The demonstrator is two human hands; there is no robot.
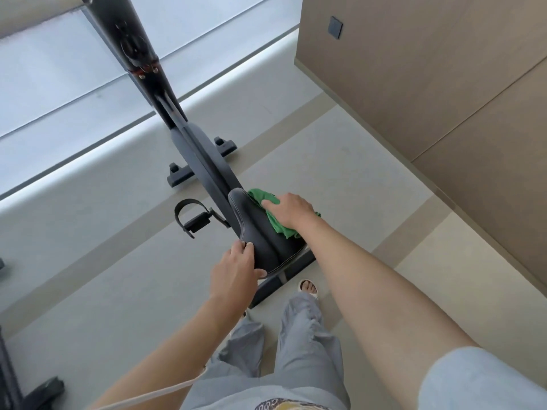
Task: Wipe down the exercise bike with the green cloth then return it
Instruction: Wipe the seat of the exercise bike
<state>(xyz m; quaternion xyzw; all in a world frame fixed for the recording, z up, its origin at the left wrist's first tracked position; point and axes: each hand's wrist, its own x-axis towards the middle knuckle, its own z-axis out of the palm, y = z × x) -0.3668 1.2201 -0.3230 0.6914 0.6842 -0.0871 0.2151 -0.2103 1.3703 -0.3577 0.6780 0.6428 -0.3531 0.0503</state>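
head view | left hand (235,266) is curled on the rear edge of the saddle (260,232), steadying it | right hand (291,213) is pressed flat on the green cloth (273,221), bunched on the saddle's right side | step judged: saddle wipe | next: frame of the exercise bike (204,161) and post to be wiped, cloth kept under the palm

A crumpled green cloth (276,216) lies on the black exercise bike (204,161) saddle's right side.
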